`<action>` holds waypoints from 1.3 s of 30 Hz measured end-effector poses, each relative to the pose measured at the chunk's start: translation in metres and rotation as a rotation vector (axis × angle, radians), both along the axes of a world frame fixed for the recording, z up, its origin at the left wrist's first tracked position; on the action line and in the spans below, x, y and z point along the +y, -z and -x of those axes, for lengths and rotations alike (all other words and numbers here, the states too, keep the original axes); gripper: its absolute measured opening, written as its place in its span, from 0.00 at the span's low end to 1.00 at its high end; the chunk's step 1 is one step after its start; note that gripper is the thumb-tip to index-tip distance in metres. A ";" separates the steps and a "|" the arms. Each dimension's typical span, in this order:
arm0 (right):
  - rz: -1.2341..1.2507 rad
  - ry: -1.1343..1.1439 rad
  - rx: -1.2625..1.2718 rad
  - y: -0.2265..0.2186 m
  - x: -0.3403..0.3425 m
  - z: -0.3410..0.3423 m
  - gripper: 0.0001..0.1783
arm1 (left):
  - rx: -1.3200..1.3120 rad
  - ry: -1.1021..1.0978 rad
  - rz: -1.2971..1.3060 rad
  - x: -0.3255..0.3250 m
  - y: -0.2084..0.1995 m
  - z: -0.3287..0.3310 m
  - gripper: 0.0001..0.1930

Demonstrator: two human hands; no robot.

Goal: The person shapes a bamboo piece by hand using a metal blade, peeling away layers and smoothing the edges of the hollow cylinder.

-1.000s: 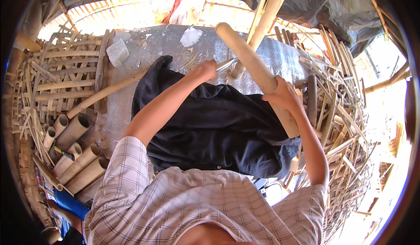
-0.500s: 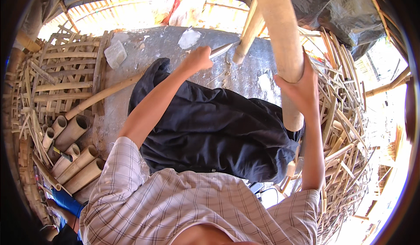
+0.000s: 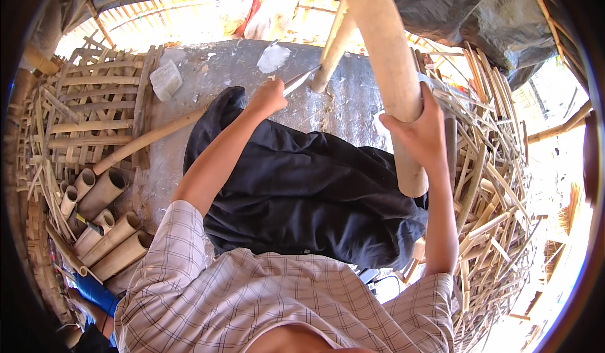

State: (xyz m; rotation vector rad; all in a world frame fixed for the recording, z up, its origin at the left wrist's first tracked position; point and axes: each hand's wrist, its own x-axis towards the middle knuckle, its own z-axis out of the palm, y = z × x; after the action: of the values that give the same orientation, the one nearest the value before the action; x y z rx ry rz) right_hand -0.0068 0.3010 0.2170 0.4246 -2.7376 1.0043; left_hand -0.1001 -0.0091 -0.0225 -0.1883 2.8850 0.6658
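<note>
My left hand (image 3: 269, 96) is closed round a knife (image 3: 297, 83) whose blade points up and to the right. My right hand (image 3: 416, 129) grips the lower part of a thick bamboo pole (image 3: 384, 57), thumb on one side and fingers on the other. The pole rises past the top edge of the view, and its lower end is over the black cloth (image 3: 309, 189) across my lap. Close to the knife tip is the end of a thinner bamboo piece (image 3: 334, 57). Whether it joins the thick pole I cannot tell.
Several cut bamboo tubes (image 3: 120, 236) lie at the left, near a woven bamboo lattice (image 3: 94, 110). A pale stone block (image 3: 166, 81) rests on the grey surface (image 3: 220, 60). Split bamboo strips (image 3: 498, 208) pile up at the right. Dark sheeting (image 3: 466, 19) hangs above.
Both hands have shifted left, carrying the knife and the thick bamboo pole. The thinner bamboo piece has moved left too, and the pole's lower end sits slightly lower.
</note>
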 end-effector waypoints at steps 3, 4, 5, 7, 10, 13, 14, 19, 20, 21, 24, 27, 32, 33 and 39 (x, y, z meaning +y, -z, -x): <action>0.046 -0.012 0.053 -0.033 -0.010 -0.003 0.36 | -0.024 0.005 0.042 0.013 -0.015 -0.001 0.21; 0.081 -0.022 0.084 -0.041 -0.012 -0.002 0.37 | -0.043 0.007 0.041 0.016 -0.016 -0.001 0.21; 0.117 -0.031 0.115 -0.048 -0.015 0.000 0.38 | -0.052 0.020 0.036 0.017 -0.016 0.000 0.21; 0.121 -0.049 0.234 -0.051 -0.023 0.013 0.37 | -0.072 0.033 0.025 0.012 -0.017 0.002 0.21; 0.110 -0.083 0.383 -0.016 -0.027 0.043 0.35 | -0.076 0.014 0.046 0.009 -0.017 0.002 0.22; 0.026 -0.038 0.047 0.081 -0.020 0.067 0.41 | 0.056 0.030 0.011 0.011 -0.008 0.004 0.22; -0.131 -0.026 -0.214 0.101 -0.026 0.066 0.42 | 0.003 0.034 -0.003 0.006 -0.003 0.003 0.22; -0.443 -0.013 -0.291 0.186 -0.018 0.068 0.45 | 0.092 -0.025 -0.077 0.004 0.056 -0.004 0.20; -0.444 -0.016 -0.296 0.181 -0.021 0.073 0.45 | 0.080 -0.047 -0.097 0.004 0.053 0.000 0.20; -0.446 -0.017 -0.301 0.174 -0.022 0.078 0.45 | 0.068 -0.066 -0.119 0.005 0.050 0.005 0.21; -0.428 -0.001 -0.337 0.176 -0.020 0.071 0.43 | -0.012 -0.067 -0.111 0.009 0.044 -0.005 0.20; -0.386 -0.016 -0.249 0.144 -0.031 0.076 0.38 | -0.054 -0.065 -0.114 -0.005 0.042 0.012 0.21; -0.214 -0.032 -0.034 0.043 -0.033 0.066 0.35 | -0.158 -0.127 -0.125 0.008 0.019 0.013 0.22; -0.115 -0.030 0.034 0.017 -0.043 0.056 0.34 | -0.201 -0.138 -0.123 0.005 0.021 0.010 0.22; 0.252 -0.175 0.410 -0.001 -0.052 0.060 0.36 | -0.185 -0.169 -0.178 0.012 0.001 -0.006 0.21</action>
State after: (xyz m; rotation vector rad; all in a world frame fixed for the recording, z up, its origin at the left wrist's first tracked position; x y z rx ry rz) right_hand -0.0671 0.2489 0.2177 0.7423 -2.2100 1.1398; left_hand -0.0943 0.0025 -0.0236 -0.4469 2.6368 0.8800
